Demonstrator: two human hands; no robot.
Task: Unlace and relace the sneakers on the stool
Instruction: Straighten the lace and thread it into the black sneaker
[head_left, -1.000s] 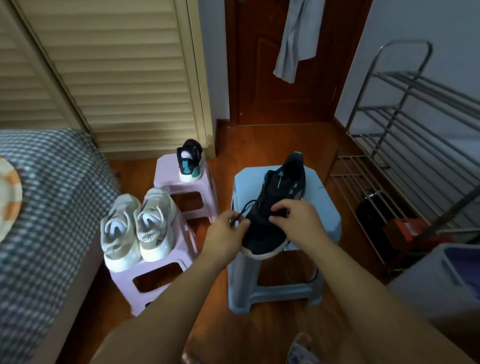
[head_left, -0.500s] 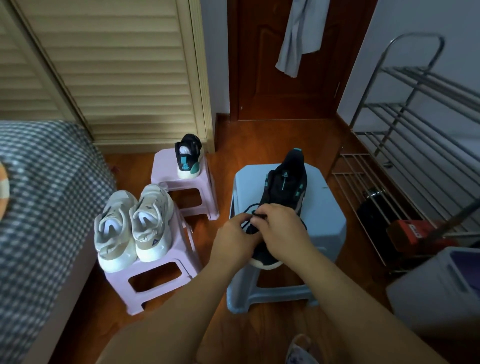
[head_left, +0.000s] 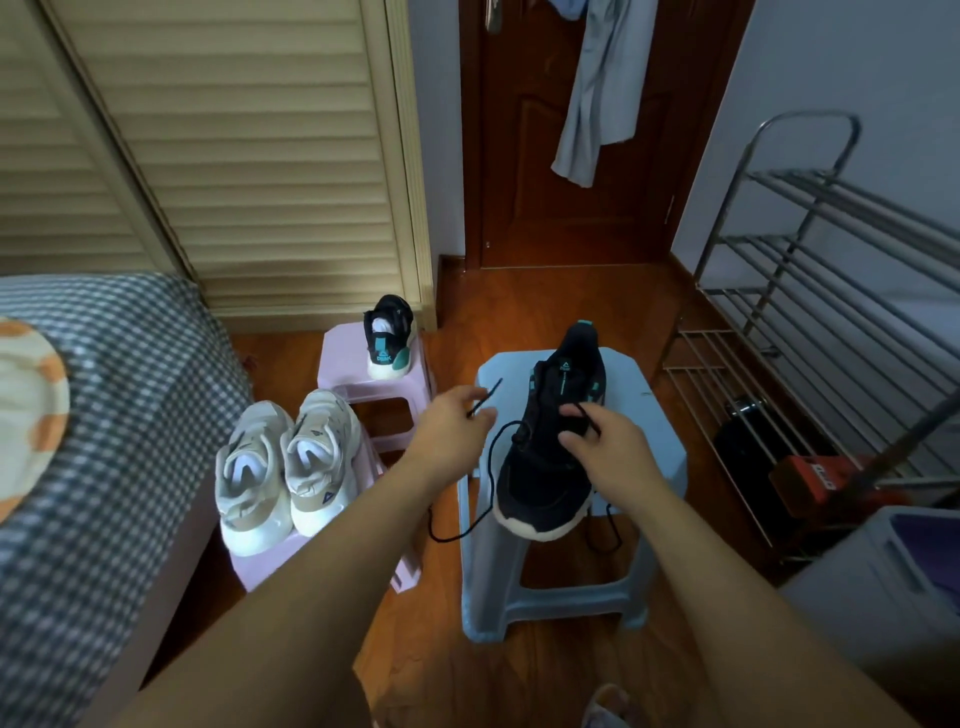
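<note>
The storage bin (head_left: 883, 597) is cut off by the right edge; a slipper (head_left: 608, 709) is cropped at the bottom.

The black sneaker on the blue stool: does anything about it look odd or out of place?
Yes. The black sneaker overhangs the blue stool at its toe, and its lace dangles loose over the stool's front edge. The left hand pinches one lace end; the right hand pinches lace at the eyelets. Its mate sits apart on a pink stool.

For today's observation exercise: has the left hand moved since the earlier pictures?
Yes. The left hand, pinching the black lace, has pulled away from the black sneaker, leftward past the blue stool's edge, towards the white sneakers.
</note>
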